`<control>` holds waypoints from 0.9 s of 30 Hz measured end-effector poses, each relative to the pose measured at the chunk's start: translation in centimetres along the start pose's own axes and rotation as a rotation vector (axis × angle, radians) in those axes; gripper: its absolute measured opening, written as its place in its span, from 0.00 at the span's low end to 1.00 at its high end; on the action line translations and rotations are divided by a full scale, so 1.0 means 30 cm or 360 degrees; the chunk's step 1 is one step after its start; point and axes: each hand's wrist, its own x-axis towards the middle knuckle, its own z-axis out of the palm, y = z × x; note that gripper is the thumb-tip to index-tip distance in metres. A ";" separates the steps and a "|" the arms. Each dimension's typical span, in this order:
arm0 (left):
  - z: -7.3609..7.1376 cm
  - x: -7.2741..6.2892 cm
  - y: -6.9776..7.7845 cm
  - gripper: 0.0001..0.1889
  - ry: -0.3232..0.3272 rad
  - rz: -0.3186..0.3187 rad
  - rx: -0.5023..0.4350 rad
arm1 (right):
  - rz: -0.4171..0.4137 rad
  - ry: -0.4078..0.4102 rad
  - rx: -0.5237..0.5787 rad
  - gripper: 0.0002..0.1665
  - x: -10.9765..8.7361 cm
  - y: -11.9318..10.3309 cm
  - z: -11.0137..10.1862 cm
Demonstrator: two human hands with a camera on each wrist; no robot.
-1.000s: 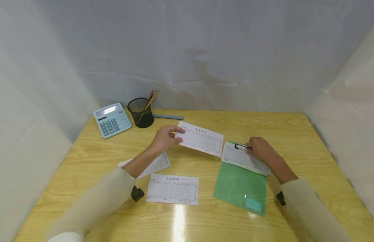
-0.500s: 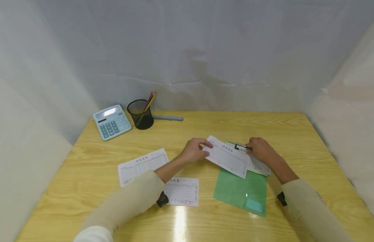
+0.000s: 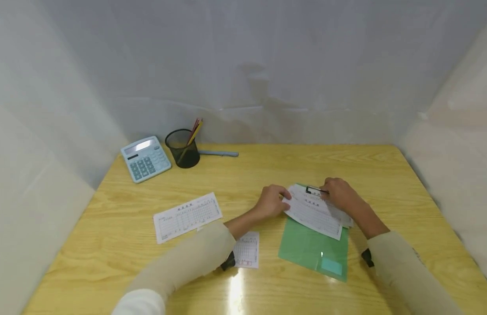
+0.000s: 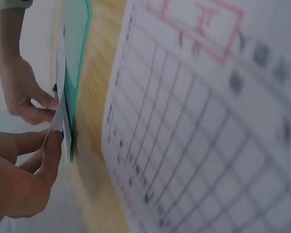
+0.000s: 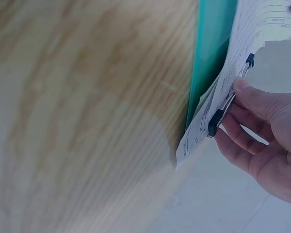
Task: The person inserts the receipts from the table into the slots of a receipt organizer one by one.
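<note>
My left hand (image 3: 270, 202) pinches a printed form slip (image 3: 312, 217) by its left end, thumb below and fingers above. In the left wrist view that slip bends slightly over the board. The slip overlaps other slips (image 5: 208, 114) lying at the top of a translucent green clipboard (image 3: 306, 245). At the top edge my right hand (image 3: 341, 194) holds the clipboard's metal clip (image 5: 229, 104), which has black ends. The right wrist view shows the thumb on the clip's wire and the fingers curled behind it. A light-blue label (image 3: 331, 266) sits on the board's lower right.
Left of the clipboard lie a form slip (image 3: 188, 217) and a second slip with a red box (image 3: 247, 250), partly hidden by the left sleeve. A light-blue calculator (image 3: 160, 164), a black mesh pencil cup (image 3: 189, 159) and a blue pen (image 3: 218, 153) are at the back left.
My left hand has carried its slip rightward and toward me, from left of the clipboard to over the clipped slips. My right hand has stayed at the clip.
</note>
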 end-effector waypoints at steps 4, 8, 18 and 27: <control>0.040 -0.002 0.005 0.18 -0.0013 -0.0029 0.0058 | -0.0022 0.0016 0.0003 0.11 -0.003 -0.001 0.000; 0.068 -0.002 0.003 0.24 -0.0018 -0.0039 0.0086 | -0.0034 0.0028 0.0014 0.10 -0.004 0.001 0.000; 0.112 0.005 0.015 0.27 0.0041 0.0044 0.0221 | -0.0057 0.0057 -0.0048 0.10 0.000 0.007 0.007; 0.122 0.001 0.009 0.26 0.0080 0.0163 0.0364 | -0.0073 0.0075 -0.0116 0.09 0.004 0.003 0.018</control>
